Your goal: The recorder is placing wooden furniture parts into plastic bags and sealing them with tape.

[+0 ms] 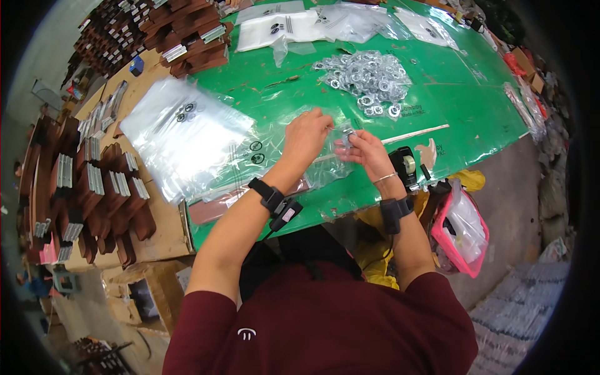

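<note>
A long clear plastic bag [257, 142] lies on the green table along its near side, with a flat reddish-brown strip [215, 210] at its lower edge; whether the strip is inside or beneath cannot be told. My left hand [305, 136] is above the bag's right end, its fingers closed in a pinch on the thin film. Just to its right, my right hand [369, 155] grips a small clear packet [347, 132] with a shiny ring-shaped part in it, between thumb and fingers. The two hands are close together, fingertips nearly meeting.
A stack of clear bags [178, 134] lies at left; more bags [275, 31] lie along the back. Small ring packets [369, 78] form a pile at far centre. A black tape dispenser [405, 165] stands right of my hand. Brown pieces [103, 194] are stacked at left.
</note>
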`<state>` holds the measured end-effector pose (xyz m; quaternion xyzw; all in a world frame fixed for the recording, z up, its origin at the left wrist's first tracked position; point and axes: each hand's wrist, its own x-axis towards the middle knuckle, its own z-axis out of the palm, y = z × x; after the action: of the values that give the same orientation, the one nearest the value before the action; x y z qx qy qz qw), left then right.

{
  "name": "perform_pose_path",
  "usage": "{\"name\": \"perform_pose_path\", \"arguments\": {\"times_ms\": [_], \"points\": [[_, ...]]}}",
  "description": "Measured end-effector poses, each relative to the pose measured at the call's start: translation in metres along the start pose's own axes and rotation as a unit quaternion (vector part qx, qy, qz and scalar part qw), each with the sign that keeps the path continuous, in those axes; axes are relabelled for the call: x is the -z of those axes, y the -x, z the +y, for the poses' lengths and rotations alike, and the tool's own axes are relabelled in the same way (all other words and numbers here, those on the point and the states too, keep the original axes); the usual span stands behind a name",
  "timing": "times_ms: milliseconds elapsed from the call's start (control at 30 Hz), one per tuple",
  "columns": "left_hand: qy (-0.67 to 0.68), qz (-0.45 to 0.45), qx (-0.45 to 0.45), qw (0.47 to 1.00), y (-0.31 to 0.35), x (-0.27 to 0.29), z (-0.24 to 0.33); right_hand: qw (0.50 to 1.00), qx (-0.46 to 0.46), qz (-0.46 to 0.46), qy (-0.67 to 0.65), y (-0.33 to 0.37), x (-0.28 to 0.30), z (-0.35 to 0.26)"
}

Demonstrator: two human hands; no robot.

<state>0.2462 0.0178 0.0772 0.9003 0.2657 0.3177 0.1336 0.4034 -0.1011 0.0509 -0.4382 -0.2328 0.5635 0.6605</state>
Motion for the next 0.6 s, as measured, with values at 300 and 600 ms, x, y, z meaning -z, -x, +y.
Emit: {"name": "perform_pose_path", "arguments": {"times_ms": [300, 600], "points": [[0.058, 0.075, -0.074, 0.993, -0.002, 0.024, 0.016, 0.900, 0.058, -0.192, 0.388, -0.087, -0.006, 0.012], [0.075, 0.070, -0.082, 0.991, 0.007, 0.018, 0.014, 0.768, 0.197, -0.288, 0.538, -0.112, -0.027, 0.048]]}}
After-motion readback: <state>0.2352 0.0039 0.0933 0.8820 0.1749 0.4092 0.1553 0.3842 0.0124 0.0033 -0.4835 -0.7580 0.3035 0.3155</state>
